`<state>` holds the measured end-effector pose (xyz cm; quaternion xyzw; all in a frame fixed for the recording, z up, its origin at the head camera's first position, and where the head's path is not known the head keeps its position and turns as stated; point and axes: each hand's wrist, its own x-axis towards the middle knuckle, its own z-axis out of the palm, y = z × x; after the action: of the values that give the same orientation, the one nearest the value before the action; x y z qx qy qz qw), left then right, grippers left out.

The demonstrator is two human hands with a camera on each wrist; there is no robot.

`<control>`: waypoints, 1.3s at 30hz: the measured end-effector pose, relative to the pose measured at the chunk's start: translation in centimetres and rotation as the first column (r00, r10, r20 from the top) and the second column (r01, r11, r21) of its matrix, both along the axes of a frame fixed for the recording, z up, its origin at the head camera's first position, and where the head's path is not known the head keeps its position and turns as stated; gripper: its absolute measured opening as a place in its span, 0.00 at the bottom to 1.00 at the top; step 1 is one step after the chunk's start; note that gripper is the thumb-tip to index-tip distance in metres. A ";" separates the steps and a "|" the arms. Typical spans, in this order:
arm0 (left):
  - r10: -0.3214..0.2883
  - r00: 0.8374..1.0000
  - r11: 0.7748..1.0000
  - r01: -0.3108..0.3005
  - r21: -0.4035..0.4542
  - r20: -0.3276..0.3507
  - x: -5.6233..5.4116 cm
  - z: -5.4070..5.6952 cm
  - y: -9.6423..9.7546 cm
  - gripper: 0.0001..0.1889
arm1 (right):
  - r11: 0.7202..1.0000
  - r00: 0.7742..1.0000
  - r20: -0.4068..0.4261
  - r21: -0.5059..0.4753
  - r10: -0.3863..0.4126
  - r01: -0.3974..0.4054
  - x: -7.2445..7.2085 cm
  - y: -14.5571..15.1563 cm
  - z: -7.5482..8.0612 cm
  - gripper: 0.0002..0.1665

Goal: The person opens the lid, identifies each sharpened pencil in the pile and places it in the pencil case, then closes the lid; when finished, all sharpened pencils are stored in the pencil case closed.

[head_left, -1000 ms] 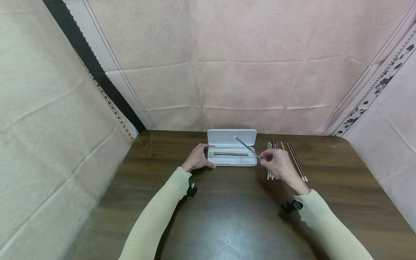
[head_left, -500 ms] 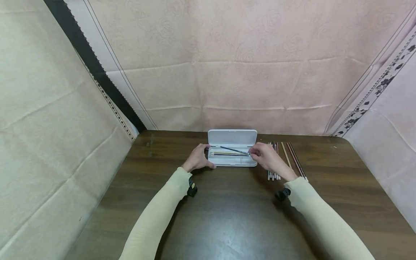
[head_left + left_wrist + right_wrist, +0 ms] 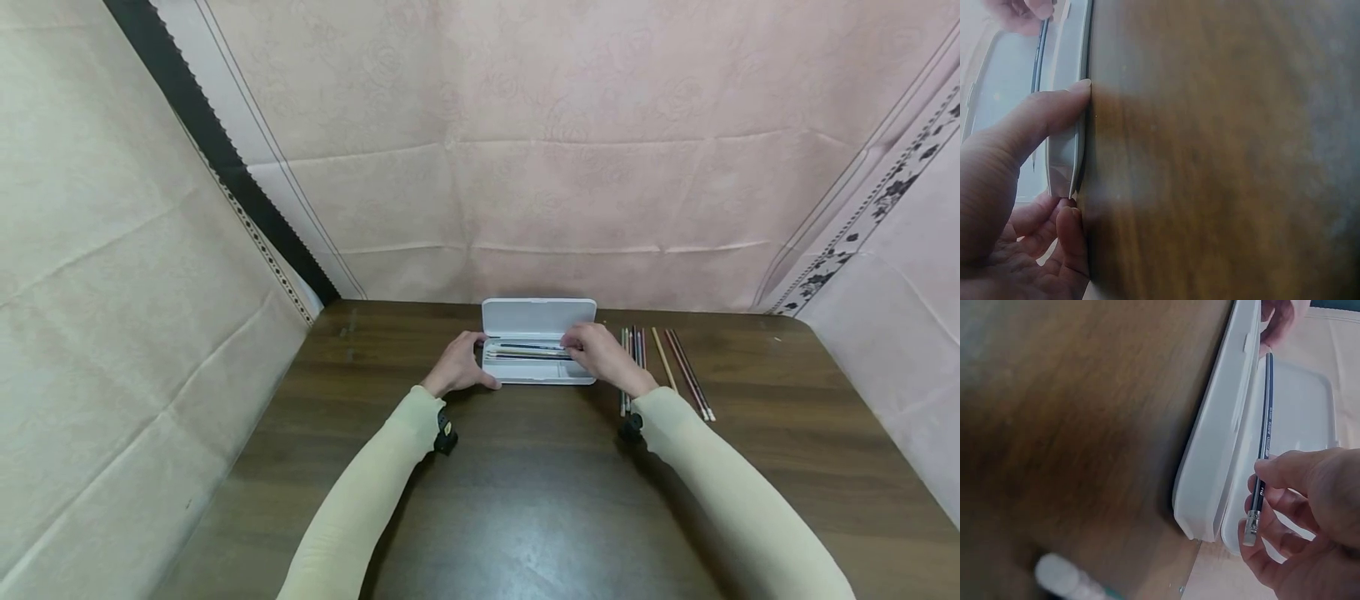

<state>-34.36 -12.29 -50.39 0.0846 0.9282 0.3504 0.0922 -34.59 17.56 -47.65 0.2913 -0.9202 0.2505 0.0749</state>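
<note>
A white pencil case [image 3: 517, 377] lies with its lid [image 3: 537, 313] raised, several pencils inside along its length. My left hand [image 3: 459, 364] grips the case's left end; in the left wrist view the thumb lies on the near wall and the fingers curl round the end. Over the case's right part, my right hand [image 3: 602, 353] pinches a dark blue pencil [image 3: 1267, 412] with a white eraser [image 3: 1250, 539] near its eraser end. The pencil's tip points left toward the left hand, and its shaft runs lengthwise over the case.
Right of the case, a row of several pencils [image 3: 623, 403] lies on the brown table [image 3: 495, 492]. Beside it are a yellow pencil [image 3: 663, 358] and dark red pencils [image 3: 690, 375]. A patterned pale cloth [image 3: 540, 208] hangs behind the table's back edge.
My right hand has moved left and brought the pencil from a slant above the case's right end to nearly level along the case. My left hand has stayed on the case.
</note>
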 end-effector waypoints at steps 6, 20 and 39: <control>0.008 1.000 1.000 -0.009 0.006 0.005 0.0 0.0 0.1 0.51 | 1.000 1.000 -0.008 0.007 0.018 -0.018 -0.8 -0.7 -0.2 0.07; 0.005 1.000 1.000 -0.005 0.004 0.002 -0.2 -0.1 0.1 0.51 | 0.997 0.999 0.027 0.070 -0.047 0.045 -1.5 -1.6 -1.0 0.08; 0.001 1.000 1.000 -0.001 0.007 -0.002 -0.2 -0.2 0.0 0.52 | 0.985 0.996 -0.018 0.149 -0.084 0.086 -1.4 -2.0 -1.5 0.11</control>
<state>-34.53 -12.25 -50.55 0.0846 0.9272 0.3534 0.0907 -35.99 15.59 -49.12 0.2581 -0.9475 0.1758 0.0688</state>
